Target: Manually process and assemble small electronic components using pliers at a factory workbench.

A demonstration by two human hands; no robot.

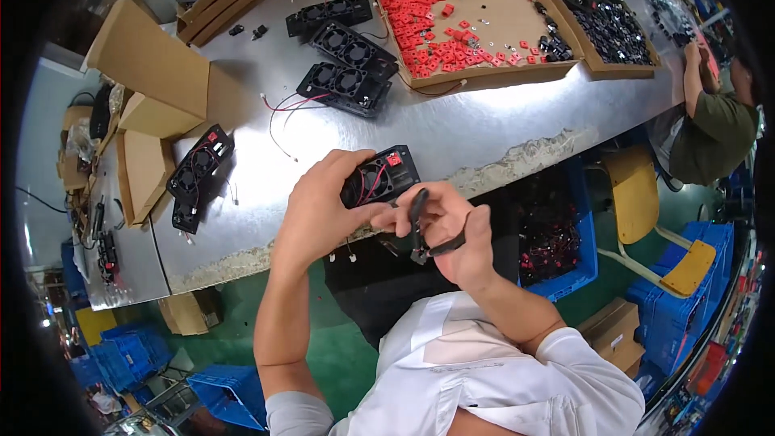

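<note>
My left hand [319, 206] is wrapped round a black fan unit [404, 165] at the table's near edge. A small red block [393, 159] sits on the unit, with red and black wires running across its fan. Close beside it, my right hand [464, 234] grips black pliers [417, 222], whose two handles spread apart among the fingers. The pliers' head points down toward my body, away from the unit. Fingers of both hands nearly meet at the unit's near side. Thin wires with white plugs [353, 257] hang below the table edge.
Several black fan units [347, 81] lie farther back, and another fan unit [198, 169] lies left beside an open cardboard box [149, 161]. A shallow carton [500, 73] holds red blocks; a neighbouring carton [609, 32] holds black parts. At right sits another person [714, 133] near a yellow chair [630, 194].
</note>
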